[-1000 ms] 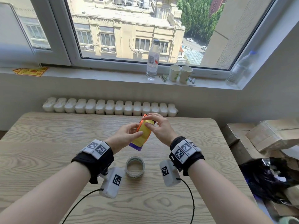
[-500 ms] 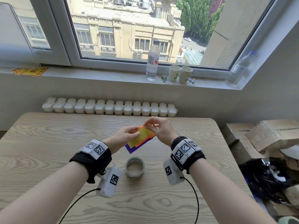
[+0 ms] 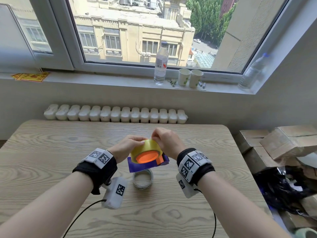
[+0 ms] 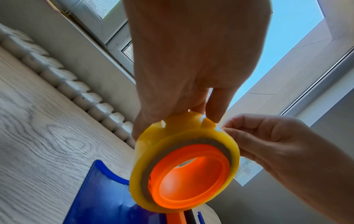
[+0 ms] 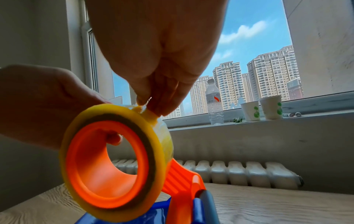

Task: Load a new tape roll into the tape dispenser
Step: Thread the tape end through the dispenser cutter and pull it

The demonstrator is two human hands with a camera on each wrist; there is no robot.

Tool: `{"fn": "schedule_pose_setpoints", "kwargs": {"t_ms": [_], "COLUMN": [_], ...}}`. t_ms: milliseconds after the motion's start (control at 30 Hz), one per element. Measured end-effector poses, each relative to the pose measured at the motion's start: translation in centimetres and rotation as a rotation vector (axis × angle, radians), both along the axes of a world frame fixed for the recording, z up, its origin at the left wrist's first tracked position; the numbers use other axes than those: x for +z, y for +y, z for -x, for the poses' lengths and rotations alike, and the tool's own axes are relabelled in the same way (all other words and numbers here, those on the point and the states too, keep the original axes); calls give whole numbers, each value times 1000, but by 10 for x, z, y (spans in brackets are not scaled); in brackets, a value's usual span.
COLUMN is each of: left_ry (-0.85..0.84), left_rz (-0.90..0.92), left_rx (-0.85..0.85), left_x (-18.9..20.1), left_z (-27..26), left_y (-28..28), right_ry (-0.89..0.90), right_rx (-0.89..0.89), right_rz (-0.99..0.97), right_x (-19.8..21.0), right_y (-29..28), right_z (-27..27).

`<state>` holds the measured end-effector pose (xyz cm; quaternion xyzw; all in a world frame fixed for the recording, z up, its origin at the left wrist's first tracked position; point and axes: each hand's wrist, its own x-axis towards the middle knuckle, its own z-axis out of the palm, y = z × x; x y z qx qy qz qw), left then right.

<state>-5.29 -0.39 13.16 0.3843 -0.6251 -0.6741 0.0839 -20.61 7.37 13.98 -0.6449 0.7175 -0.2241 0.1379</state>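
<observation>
A yellow tape roll (image 3: 145, 148) sits around the orange hub (image 3: 147, 157) of a blue-based tape dispenser (image 3: 142, 167), held just above the wooden table (image 3: 51, 169). My left hand (image 3: 135, 143) grips the roll from the left; in the right wrist view one of its fingers shows behind the hub (image 5: 99, 174). My right hand (image 3: 155, 135) pinches the loose tape end at the top of the roll (image 5: 164, 136). The left wrist view shows the roll (image 4: 184, 133), the hub (image 4: 191, 174) and the blue base (image 4: 99, 197) from below.
An empty tape core (image 3: 142, 179) stands on the table just in front of the dispenser. A water bottle (image 3: 160, 64) and two paper cups (image 3: 190, 78) are on the windowsill. Cardboard boxes (image 3: 283, 143) and a black bag (image 3: 283, 186) crowd the right side.
The dispenser has turned from edge-on so its orange hub now faces me, and it sits lower. My right hand has moved to the top of the roll and pinches the tape end.
</observation>
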Motion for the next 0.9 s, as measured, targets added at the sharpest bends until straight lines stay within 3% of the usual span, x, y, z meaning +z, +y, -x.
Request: {"fn": "schedule_pose_setpoints", "kwargs": {"t_ms": [333, 667, 767, 900], "left_ry": [3, -15, -25, -30], "left_rz": [4, 5, -4, -32], "left_rx": [-31, -36, -25, -8], "left_x": [0, 2, 3, 4], "left_z": [-4, -3, -3, -5], "left_y": [0, 2, 1, -2], "right_ry": [59, 414, 398, 226], "right_rx": [94, 166, 157, 115], "right_rz": [68, 37, 79, 56], "right_x": [1, -1, -2, 5], "right_y": [1, 2, 2, 2], "right_z": [0, -11, -10, -10]}}
